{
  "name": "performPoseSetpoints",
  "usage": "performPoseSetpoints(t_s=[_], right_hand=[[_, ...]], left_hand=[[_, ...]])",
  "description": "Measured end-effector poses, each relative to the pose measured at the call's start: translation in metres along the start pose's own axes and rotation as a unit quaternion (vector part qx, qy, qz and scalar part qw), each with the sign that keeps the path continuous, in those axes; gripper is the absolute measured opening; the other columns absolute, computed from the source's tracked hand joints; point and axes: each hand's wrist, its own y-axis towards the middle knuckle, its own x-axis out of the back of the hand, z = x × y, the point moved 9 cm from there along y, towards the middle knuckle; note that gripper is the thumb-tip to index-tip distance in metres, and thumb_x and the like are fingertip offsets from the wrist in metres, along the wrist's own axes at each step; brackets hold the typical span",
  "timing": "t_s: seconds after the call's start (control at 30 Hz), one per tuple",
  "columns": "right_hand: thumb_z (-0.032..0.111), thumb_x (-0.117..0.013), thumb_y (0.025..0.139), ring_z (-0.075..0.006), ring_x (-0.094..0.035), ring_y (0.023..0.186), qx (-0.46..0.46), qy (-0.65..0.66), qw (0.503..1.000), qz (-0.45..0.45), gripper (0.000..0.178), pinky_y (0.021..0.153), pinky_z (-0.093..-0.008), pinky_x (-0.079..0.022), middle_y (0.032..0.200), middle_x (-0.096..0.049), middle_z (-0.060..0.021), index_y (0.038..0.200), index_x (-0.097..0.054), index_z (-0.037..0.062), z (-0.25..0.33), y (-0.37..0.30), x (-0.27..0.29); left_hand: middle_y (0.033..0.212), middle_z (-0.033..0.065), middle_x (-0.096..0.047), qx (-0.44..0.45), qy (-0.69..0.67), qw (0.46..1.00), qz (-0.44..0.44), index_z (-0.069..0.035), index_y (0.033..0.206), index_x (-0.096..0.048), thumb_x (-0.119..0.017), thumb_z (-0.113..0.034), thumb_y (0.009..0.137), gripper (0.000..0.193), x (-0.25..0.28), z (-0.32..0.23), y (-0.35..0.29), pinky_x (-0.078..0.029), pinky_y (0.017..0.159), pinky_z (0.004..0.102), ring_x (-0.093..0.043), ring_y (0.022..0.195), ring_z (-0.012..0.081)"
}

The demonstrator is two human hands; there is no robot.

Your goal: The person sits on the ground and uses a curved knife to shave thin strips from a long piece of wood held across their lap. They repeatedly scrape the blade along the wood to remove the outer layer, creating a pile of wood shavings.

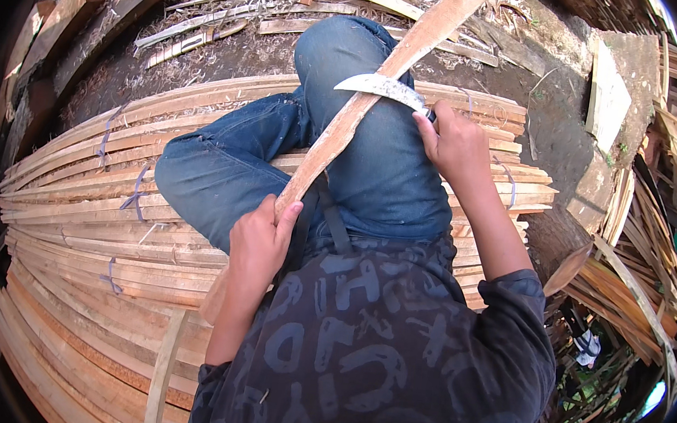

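Note:
My left hand (pixel 262 233) is closed around a long rough wooden slat (pixel 332 142). From there the slat slants up and to the right, across my raised knee and beyond it. In my right hand (pixel 461 146) is a knife, gripped by its dark handle, which the fingers mostly cover. Its curved, pale, spotted blade (pixel 382 86) points left and lies across the slat above my thigh. Whether the edge bites into the wood cannot be made out. My legs in blue jeans (pixel 360 60) are bent beneath the slat.
I sit on stacked wooden strips (pixel 113 216) tied in bundles with purple string (pixel 137 194). A sheathed knife (pixel 196 44) lies on the shaving-strewn ground ahead. Thick timbers (pixel 113 23) stand at the far left. Split wood (pixel 621 293) and a pale board (pixel 608 98) are at the right.

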Motion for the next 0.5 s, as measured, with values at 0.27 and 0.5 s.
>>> performPoseSetpoints(t_s=[0.27, 0.5], right_hand=[[0.04, -0.063, 0.086, -0.028, -0.06, 0.051, 0.0, -0.095, 0.993, -0.066, 0.036, 0.044, -0.0393, -0.044, 0.06, -0.059, -0.0087, 0.075, -0.051, 0.0086, -0.045, 0.007, 0.012], [0.04, -0.062, 0.086, -0.0294, -0.06, 0.051, -0.017, -0.091, 0.994, -0.063, 0.035, 0.045, -0.0396, -0.045, 0.061, -0.06, -0.0101, 0.076, -0.052, 0.0077, -0.04, 0.004, 0.011]], left_hand=[[0.06, 0.0231, -0.055, -0.014, 0.005, 1.0, -0.004, 0.001, 0.074, -0.051, -0.05, -0.042, 0.094, 0.048, -0.003, -0.003, 0.001, -0.043, 0.055, 0.0497, -0.057, 0.061, 0.0451], [0.061, 0.0233, -0.057, -0.001, 0.005, 1.0, 0.005, 0.001, 0.074, -0.051, -0.05, -0.042, 0.094, 0.048, -0.003, -0.004, 0.002, -0.043, 0.056, 0.0501, -0.057, 0.063, 0.0445]])
